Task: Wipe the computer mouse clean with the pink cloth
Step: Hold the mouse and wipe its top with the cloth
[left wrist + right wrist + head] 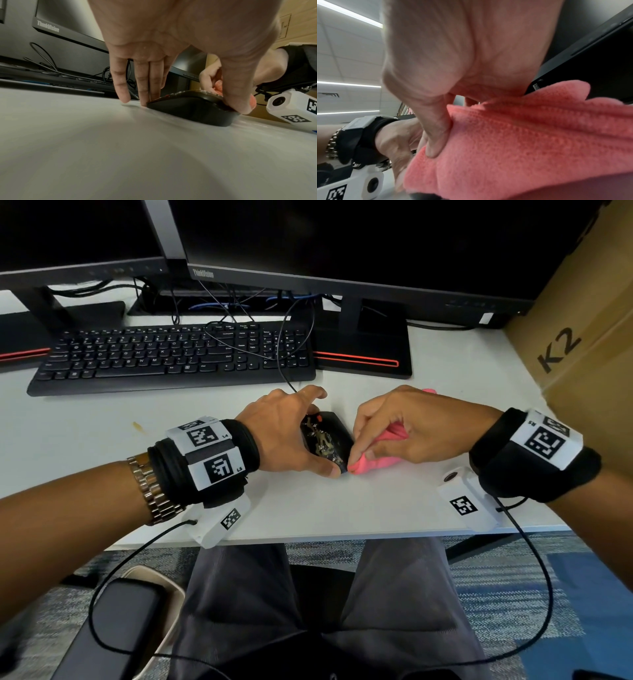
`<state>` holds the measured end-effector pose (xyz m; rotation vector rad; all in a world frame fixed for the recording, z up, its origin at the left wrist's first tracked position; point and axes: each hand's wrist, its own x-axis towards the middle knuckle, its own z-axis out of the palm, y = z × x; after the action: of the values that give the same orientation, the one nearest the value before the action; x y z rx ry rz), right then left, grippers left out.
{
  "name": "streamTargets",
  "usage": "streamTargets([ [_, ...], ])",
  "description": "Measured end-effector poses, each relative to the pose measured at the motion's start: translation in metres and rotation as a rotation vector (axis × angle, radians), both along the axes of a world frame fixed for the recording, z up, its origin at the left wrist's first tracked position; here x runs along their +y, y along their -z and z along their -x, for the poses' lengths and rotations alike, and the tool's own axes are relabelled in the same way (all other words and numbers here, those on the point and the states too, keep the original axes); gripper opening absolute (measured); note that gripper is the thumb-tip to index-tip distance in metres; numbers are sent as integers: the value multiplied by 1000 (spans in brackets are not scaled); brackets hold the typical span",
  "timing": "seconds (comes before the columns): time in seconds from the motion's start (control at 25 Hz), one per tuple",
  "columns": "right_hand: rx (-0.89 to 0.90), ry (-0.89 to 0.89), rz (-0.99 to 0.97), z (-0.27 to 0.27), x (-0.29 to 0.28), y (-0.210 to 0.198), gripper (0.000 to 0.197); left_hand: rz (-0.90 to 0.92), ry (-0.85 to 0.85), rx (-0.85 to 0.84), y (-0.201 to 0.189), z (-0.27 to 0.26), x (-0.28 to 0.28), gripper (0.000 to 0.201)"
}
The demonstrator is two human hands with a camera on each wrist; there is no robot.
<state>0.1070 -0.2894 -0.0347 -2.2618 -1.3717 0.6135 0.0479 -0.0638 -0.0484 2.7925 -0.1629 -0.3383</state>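
A black computer mouse [327, 440] smeared with brownish dirt lies on the white desk [102, 422]. My left hand [291, 433] grips it: fingers at its far end, thumb at its near right corner. In the left wrist view the mouse [188, 109] sits flat, pinched between fingertips [144, 100] and thumb. My right hand [404, 426] holds the bunched pink cloth [380, 453] against the mouse's right side. In the right wrist view the pink cloth [530, 142] fills the frame, with the thumb pressed into it.
A black keyboard [171, 357] and two dark monitors [342, 241] stand behind the hands, with a monitor base [363, 354] close by. The mouse cable [284, 361] runs over the keyboard. A cardboard box [582, 337] stands at the right. The desk edge is near my wrists.
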Motion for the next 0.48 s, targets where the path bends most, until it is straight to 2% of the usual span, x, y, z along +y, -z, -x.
streamTargets([
  [0.28, -28, 123, -129, -22, 4, -10, 20, 3, -7, 7, 0, 0, -1, 115],
  [0.48, 45, 92, -107, -22, 10, -3, 20, 10, -11, 8, 0, 1, -1, 116],
])
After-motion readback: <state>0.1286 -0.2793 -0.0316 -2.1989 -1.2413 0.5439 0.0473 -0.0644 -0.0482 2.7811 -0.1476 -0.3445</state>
